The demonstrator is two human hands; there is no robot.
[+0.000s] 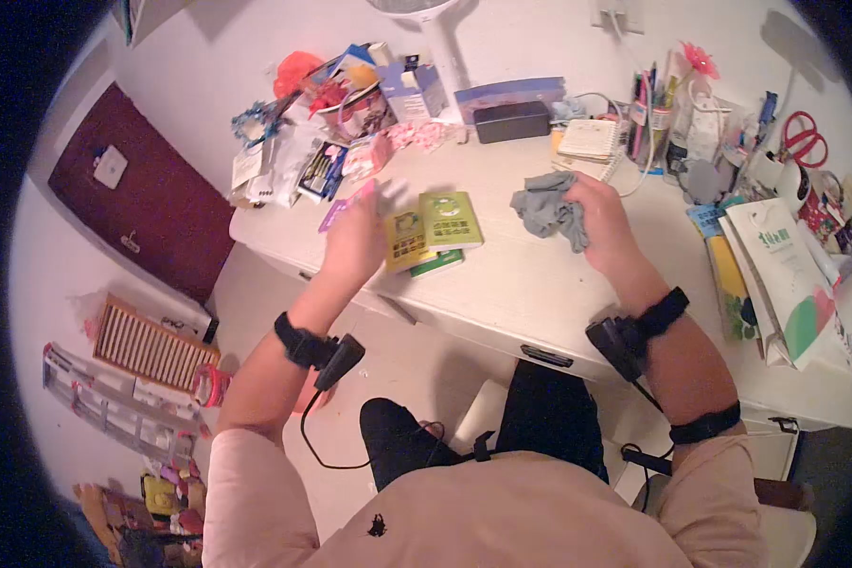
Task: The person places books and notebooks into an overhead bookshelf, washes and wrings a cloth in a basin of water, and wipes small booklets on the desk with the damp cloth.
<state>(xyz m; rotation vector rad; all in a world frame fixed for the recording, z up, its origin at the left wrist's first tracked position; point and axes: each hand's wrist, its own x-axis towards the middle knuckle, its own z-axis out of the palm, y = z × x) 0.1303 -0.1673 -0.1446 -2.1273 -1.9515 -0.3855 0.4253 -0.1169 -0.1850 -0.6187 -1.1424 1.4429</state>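
Crumpled in my right hand (600, 220) is a grey cloth (547, 205), held just above the right half of the white desk (530, 284). My left hand (354, 241) is closed at the desk's left side, around a thin purple item (332, 216) that shows past the fingers. Its kind is blurred and partly hidden by the hand. Immediately right of that hand lie small booklets: a yellow one (407, 240), a light green one (451, 220) overlapping it, and a darker green one (437, 264) sticking out underneath.
Packets and a full container (364, 109) crowd the back left. A dark box (512, 122), a spiral notebook (587, 139) and a pen holder (649, 133) line the back. Red scissors (804, 140) and a white paper bag (784, 275) stand at the right. A drawer handle (546, 356) is in front.
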